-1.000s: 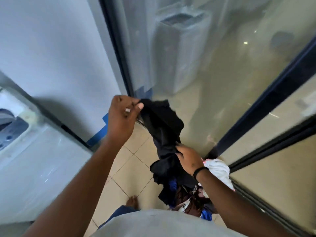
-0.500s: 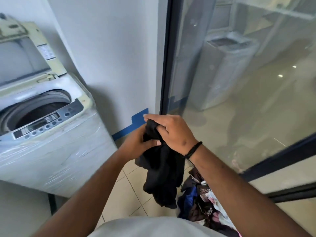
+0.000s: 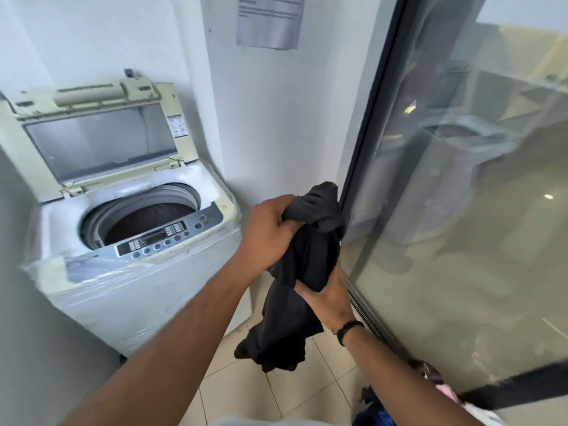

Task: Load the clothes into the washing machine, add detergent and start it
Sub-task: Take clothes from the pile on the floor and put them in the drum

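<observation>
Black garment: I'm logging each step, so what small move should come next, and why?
Probably carry the black garment, gripped by the left hand and right hand, leftward over the washing machine drum: its lid stands open, and the garment hangs beside it.

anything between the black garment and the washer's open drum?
Head view: only the left hand gripping the black garment, then the washing machine's control panel along the drum rim. Nothing else blocks it.
</observation>
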A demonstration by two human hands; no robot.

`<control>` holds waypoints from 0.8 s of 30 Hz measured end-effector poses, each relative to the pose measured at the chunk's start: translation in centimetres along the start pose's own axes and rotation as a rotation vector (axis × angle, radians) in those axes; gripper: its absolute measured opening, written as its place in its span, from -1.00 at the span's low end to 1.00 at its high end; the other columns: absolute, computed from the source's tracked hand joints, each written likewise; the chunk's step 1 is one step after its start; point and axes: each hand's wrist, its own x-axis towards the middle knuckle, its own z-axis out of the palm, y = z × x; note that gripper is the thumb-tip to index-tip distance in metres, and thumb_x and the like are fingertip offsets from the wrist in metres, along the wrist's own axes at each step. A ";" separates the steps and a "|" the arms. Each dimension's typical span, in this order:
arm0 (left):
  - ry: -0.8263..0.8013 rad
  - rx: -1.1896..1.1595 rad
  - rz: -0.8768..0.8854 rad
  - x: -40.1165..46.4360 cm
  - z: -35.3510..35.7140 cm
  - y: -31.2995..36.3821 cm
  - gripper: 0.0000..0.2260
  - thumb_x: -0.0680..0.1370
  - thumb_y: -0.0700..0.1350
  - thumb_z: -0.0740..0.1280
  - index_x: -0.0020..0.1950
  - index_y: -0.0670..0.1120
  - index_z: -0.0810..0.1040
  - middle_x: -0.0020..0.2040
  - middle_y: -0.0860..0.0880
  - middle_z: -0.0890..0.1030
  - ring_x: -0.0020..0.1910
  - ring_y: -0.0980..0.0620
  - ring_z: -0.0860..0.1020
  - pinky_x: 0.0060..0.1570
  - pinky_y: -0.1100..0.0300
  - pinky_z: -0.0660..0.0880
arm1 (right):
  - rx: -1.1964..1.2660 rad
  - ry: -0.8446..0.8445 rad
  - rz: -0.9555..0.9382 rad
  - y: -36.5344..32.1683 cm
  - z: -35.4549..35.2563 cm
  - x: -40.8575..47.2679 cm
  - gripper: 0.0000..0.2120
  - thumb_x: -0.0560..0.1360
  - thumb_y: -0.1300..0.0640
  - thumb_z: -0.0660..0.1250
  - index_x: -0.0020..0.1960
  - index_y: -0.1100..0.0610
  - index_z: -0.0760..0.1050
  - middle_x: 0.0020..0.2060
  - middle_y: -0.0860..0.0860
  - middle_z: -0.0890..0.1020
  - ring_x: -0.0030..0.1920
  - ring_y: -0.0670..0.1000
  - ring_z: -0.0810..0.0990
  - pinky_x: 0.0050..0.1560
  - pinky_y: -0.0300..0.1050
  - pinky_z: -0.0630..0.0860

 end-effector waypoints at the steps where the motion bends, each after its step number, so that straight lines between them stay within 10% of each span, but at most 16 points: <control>1: 0.012 -0.008 0.009 0.1 -0.9 0.2 -0.66 0.44 -0.39 0.32 -0.30 0.08 0.48 -0.42 0.24 0.51 -0.40 0.28 0.44 -0.34 0.37 0.31 | 0.000 0.001 -0.003 -0.3 0.8 0.3 0.10 0.19 -0.36 0.56 0.56 -0.13 0.09 0.46 -0.14 0.36 0.45 -0.10 0.37 0.40 0.11 0.42; 8: 0.165 -0.152 0.006 -0.4 -7.1 -1.2 -0.56 0.44 -0.47 0.26 -0.33 0.10 0.44 -0.47 0.21 0.43 -0.45 0.25 0.33 -0.40 0.37 0.23 | -0.142 -0.152 -0.053 -1.4 6.2 1.5 0.01 0.26 -0.37 0.52 0.55 -0.14 0.11 0.44 -0.15 0.39 0.42 -0.11 0.39 0.38 -0.01 0.44; 15: 0.271 -0.162 -0.094 -2.0 -14.1 -5.7 -0.86 0.44 -0.40 0.31 -0.25 -0.19 0.52 -0.39 -0.09 0.48 -0.35 0.14 0.39 -0.32 0.20 0.31 | -0.280 -0.024 0.016 -4.1 10.0 4.3 -0.88 0.63 0.18 0.21 0.03 0.17 0.52 -0.20 0.06 0.60 -0.12 0.18 0.61 -0.20 -0.04 0.50; 21: 0.274 -0.066 -0.271 -4.0 -15.9 -10.2 -0.63 0.36 -0.22 0.62 -0.06 0.16 0.57 -0.11 0.05 0.66 -0.12 0.20 0.62 -0.11 0.29 0.50 | -0.390 0.010 -0.098 -10.8 11.0 7.6 -0.78 0.44 0.44 0.11 -0.18 0.23 0.47 -0.25 0.19 0.59 -0.22 0.23 0.54 -0.24 -0.06 0.42; 24: 0.253 -0.095 -0.247 -4.7 -15.3 -10.8 -0.43 0.26 -0.19 0.67 0.18 0.03 0.51 -0.02 0.06 0.64 0.02 0.21 0.63 -0.07 0.33 0.52 | -0.378 0.018 -0.342 -15.6 11.0 7.8 -0.77 0.41 0.42 0.10 -0.24 0.15 0.43 -0.30 0.20 0.61 -0.27 0.28 0.56 -0.31 -0.04 0.42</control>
